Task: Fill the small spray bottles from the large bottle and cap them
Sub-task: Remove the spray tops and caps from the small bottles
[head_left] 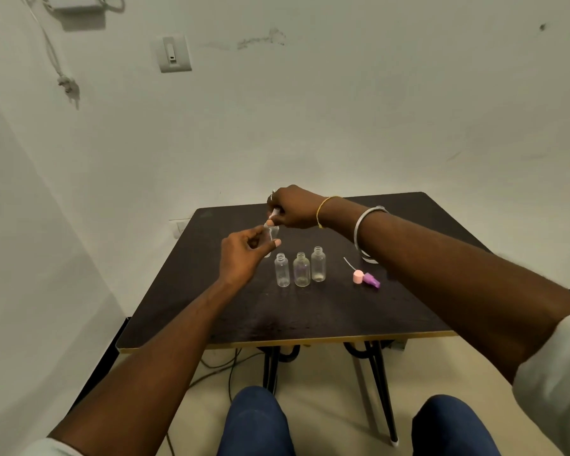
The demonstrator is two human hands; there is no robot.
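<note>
My left hand (244,255) holds a small clear spray bottle (273,232) above the dark table (310,311), fingers curled round it. Directly over that bottle, my right hand (293,207) pinches a spray cap (274,214) at the bottle's neck. Three more small clear bottles stand uncapped in a row: one (282,270), one (301,270) and one (318,264). A pink spray cap (358,277) with its dip tube and a purple cap (373,280) lie on the table to their right. The large bottle (371,256) is mostly hidden behind my right forearm.
The table's yellow-edged front rim (287,342) is near my knees (254,419). A white wall stands close behind the table, with a switch plate (173,54). Cables run on the floor under the table legs (380,390).
</note>
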